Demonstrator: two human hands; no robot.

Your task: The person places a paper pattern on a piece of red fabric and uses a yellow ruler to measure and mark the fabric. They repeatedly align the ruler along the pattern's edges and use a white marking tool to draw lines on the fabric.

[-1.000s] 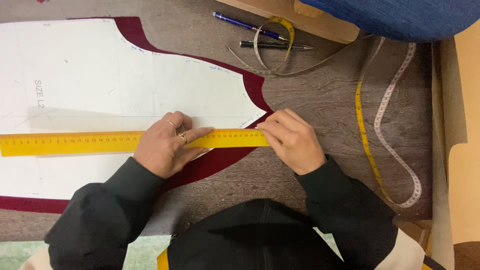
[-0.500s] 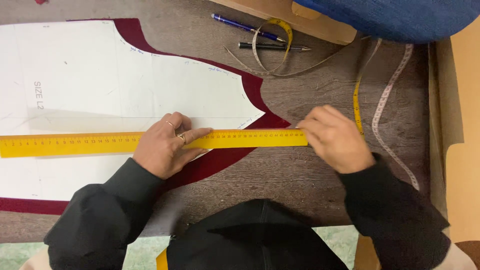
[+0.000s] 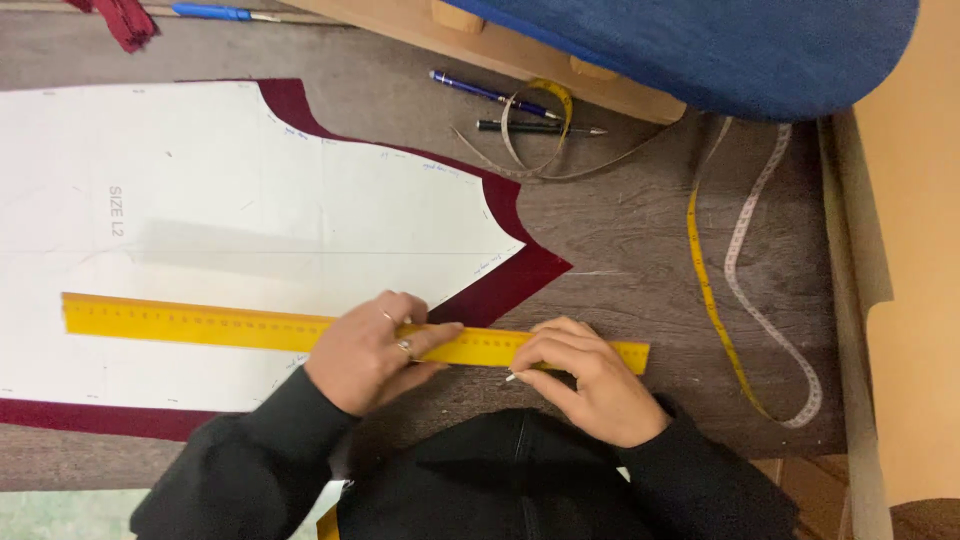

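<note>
Left hand [image 3: 372, 352] lies flat, fingers spread, pressing on the yellow ruler [image 3: 250, 328]; holds nothing, two rings visible. Right hand [image 3: 590, 380] pinches a small white piece of chalk [image 3: 511, 377] at the ruler's lower edge, near its right end. Ruler runs slightly tilted across the white paper pattern [image 3: 230, 230], which lies on dark red cloth [image 3: 520, 270] on the wooden table [image 3: 640, 250]. Measuring tape [image 3: 740, 300] curls well to the right. Two pens [image 3: 500, 98] lie at the far edge, beside a blue padded board [image 3: 720, 45].
</note>
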